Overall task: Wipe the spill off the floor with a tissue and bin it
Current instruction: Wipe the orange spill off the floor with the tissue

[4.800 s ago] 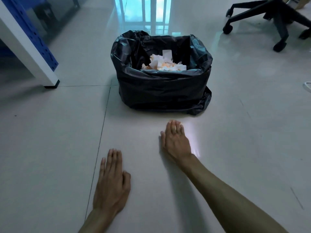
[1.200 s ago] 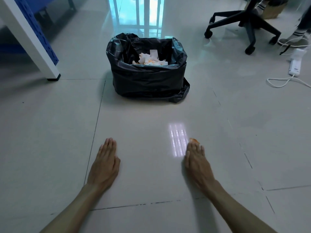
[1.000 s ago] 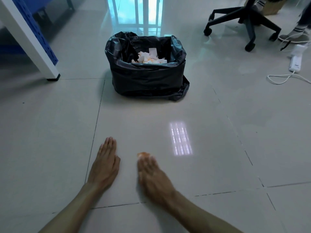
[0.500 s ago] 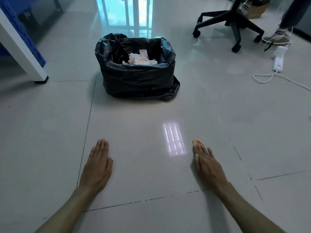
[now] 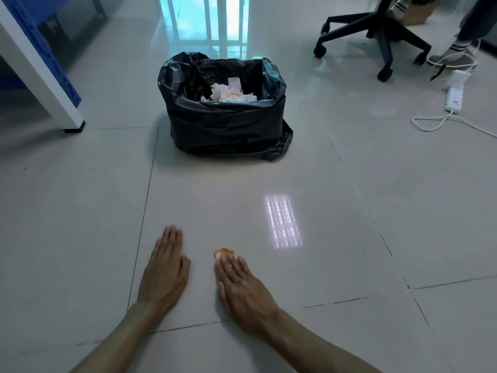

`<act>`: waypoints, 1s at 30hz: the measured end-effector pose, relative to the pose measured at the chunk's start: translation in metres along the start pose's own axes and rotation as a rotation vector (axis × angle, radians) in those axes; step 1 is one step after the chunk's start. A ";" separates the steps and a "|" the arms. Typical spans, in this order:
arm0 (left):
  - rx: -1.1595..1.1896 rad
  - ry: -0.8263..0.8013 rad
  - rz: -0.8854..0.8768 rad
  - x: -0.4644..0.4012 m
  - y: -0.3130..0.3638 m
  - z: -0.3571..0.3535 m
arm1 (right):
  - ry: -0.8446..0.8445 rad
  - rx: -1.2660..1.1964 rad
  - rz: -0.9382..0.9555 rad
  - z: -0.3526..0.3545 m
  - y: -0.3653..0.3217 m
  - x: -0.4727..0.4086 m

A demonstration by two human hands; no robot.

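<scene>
My right hand [image 5: 242, 285] lies flat on the pale floor tiles, fingers pressing down on an orange-stained tissue [image 5: 224, 253] that pokes out past the fingertips. Most of the tissue is hidden under the fingers. My left hand [image 5: 166, 270] rests palm down on the floor just to the left, fingers together, holding nothing. Straight ahead stands a bin lined with a black bag [image 5: 223, 125], with several crumpled white and orange tissues [image 5: 228, 92] inside. I see no wet spill on the tiles near the hands.
A white and blue table leg [image 5: 40, 74] stands at the left. An office chair base [image 5: 376, 36] with castors, a person's feet [image 5: 454, 52], and a white power strip [image 5: 454, 94] with its cable lie at the far right.
My right hand has slid the tissue leftwards across the floor, from the right of the light patch to close beside my left hand. The left hand has stayed put.
</scene>
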State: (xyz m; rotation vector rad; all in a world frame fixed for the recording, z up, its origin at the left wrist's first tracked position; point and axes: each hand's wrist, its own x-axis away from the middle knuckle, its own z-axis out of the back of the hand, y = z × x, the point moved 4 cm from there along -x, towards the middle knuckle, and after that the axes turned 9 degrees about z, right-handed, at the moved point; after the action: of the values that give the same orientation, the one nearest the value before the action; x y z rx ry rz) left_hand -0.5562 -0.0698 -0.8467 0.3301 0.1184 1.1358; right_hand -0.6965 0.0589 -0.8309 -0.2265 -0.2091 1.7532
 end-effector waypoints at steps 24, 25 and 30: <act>0.050 0.080 0.110 -0.069 -0.011 0.013 | -0.027 0.055 -0.448 0.037 0.169 -0.056; 0.059 0.080 0.107 -0.076 -0.009 0.012 | -0.021 0.031 -0.353 0.029 0.148 -0.072; 0.172 0.043 0.124 -0.082 -0.002 0.002 | -0.046 -0.024 0.107 -0.005 0.049 -0.120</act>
State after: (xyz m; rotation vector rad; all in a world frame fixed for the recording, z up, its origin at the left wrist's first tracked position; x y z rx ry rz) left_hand -0.5883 -0.1453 -0.8512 0.4716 0.2369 1.2594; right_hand -0.7185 -0.0684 -0.8445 -0.2183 -0.2549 1.8640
